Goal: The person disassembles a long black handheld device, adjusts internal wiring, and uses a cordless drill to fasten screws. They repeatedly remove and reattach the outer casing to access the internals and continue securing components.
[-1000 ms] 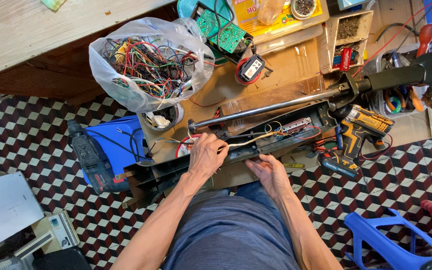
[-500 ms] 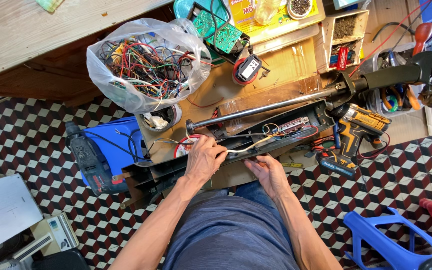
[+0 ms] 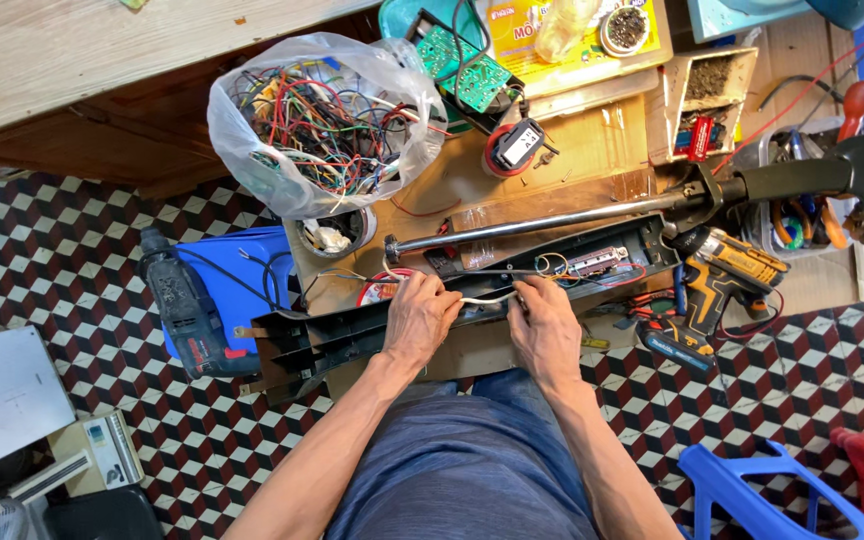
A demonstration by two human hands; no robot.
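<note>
Between both hands [image 3: 419, 318] [image 3: 544, 322], white cable [image 3: 485, 298]

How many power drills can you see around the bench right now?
2: a yellow-and-black cordless drill lying right of the right hand, and a dark drill on the floor left of the left hand. Others may be hidden.

Low wooden worktop [image 3: 592, 150] carries a clear bag of coloured wires [image 3: 322, 120], green circuit boards [image 3: 467, 70], a compartmented box of screws [image 3: 707, 95], a long black housing [image 3: 472, 290] and a yellow cordless drill [image 3: 727, 275]. Checkered tile floor [image 3: 72, 260] bears a blue case [image 3: 237, 280].
</note>
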